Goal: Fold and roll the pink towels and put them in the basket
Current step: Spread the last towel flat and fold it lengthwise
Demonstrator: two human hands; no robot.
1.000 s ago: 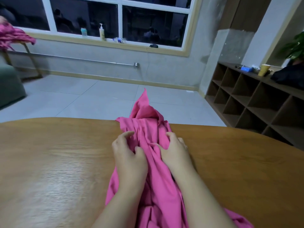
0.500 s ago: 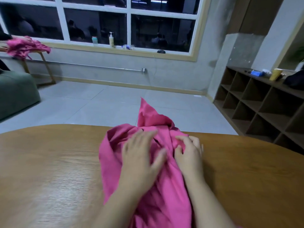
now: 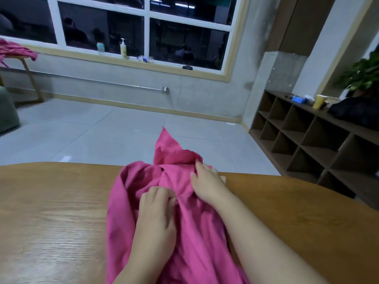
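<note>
Head-camera view: a pink towel (image 3: pixel 196 222) is seen lying bunched and creased on the wooden worktop (image 3: pixel 51 212), running from the near edge of the worktop to its far edge, where one corner stands up in a peak. The left hand (image 3: pixel 158 214) is laid on the middle of the towel with its fingers curled into the cloth, so a fold appears to be gathered under them. The right hand (image 3: pixel 207 181) is placed nearer the far edge of the worktop, its fingers curled round a ridge of fabric just below the peak. No basket can be seen.

The step in hand is judged to be spreading the towel flat before any fold is made. It would be done well if two corners or one hem were found first, rather than the middle being tugged. The cloth should be drawn outward from the towel's centre line and smoothed against the worktop, so that no crease is trapped. The upright corner should be brought down inside the worktop's far edge, since overhanging cloth may drag the towel off.

More pink cloth (image 3: pixel 16 51) is draped on a stand far beyond the worktop, by the window.
</note>
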